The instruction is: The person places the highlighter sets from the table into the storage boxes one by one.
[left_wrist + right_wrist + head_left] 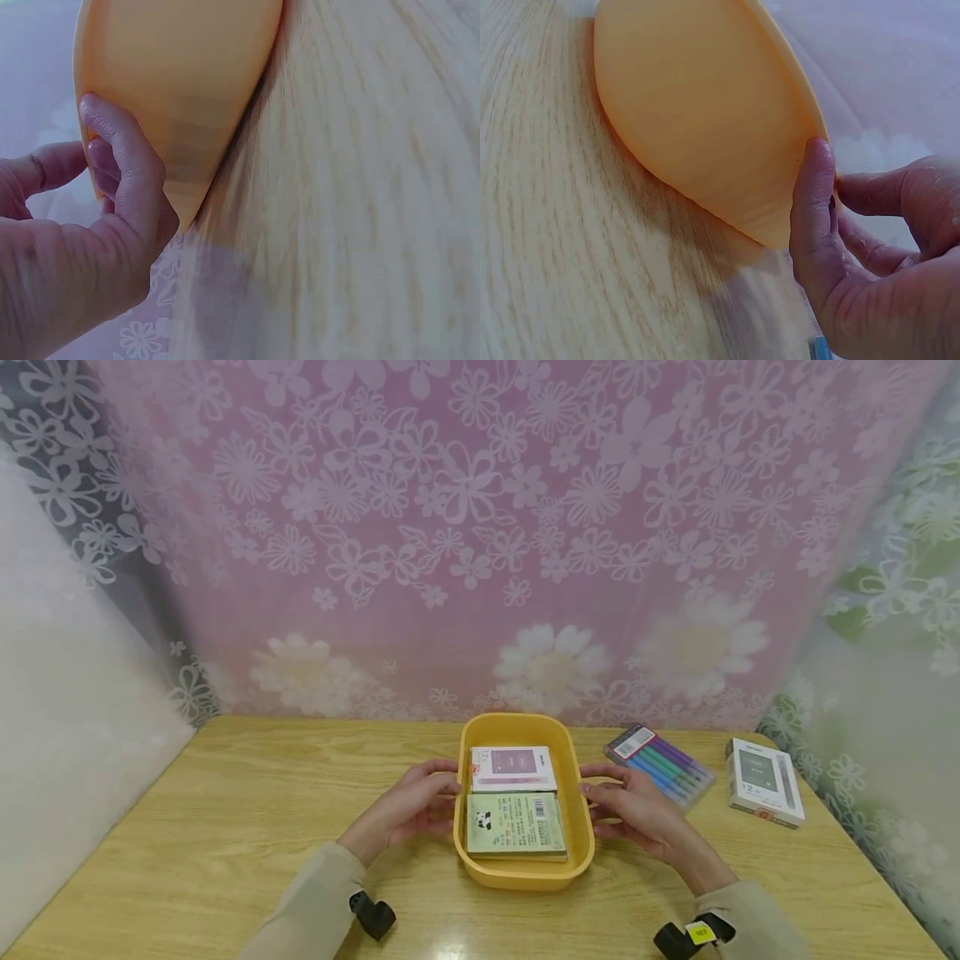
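Observation:
A yellow plastic bin [517,881] with rounded corners stands on the table between both hands. Inside it, a white box with a mauve panel [513,767] lies behind a light green booklet-like pack [515,827] printed with a panda. The left hand [408,806] pinches the bin's left rim, thumb at the edge and fingers against the outer wall [180,67]. On the opposite side, the right hand [637,810] grips the right rim the same way, its fingers [815,225] on the outside.
To the right of the bin lies a clear case of colored pens [663,764], close behind the right hand. A white box with a dark green panel [765,782] sits farther right. Floral curtain [480,543] hangs behind the wooden table [300,777].

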`<state>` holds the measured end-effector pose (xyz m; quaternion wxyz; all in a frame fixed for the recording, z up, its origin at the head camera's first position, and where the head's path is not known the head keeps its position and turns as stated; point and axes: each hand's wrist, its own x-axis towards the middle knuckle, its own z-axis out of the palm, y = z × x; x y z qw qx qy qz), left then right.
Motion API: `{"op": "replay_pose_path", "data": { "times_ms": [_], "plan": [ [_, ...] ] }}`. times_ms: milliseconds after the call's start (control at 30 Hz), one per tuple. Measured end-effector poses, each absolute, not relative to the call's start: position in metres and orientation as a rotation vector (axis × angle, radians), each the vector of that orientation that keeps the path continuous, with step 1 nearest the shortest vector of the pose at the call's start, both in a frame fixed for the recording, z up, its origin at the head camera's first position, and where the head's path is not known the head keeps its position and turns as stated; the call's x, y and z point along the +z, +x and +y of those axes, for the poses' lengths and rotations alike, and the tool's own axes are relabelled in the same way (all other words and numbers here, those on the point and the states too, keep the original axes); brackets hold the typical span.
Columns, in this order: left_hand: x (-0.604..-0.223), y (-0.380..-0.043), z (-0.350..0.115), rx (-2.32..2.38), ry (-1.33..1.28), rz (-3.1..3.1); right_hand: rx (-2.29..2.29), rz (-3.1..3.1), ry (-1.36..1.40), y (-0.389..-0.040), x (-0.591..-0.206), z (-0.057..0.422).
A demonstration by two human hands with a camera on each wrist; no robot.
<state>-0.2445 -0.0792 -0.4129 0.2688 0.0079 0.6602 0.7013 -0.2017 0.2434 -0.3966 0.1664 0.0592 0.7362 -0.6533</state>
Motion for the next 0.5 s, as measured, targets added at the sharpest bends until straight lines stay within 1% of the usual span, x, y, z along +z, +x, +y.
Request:
{"op": "replay_pose_path", "data": {
  "times_ms": [500],
  "plan": [
    [-0.4149,-0.2500,-0.0786,1.912,-0.001,1.686,-1.783,2.215,0.151,-0.1991,-0.3949,0.2443]
  ]
}}
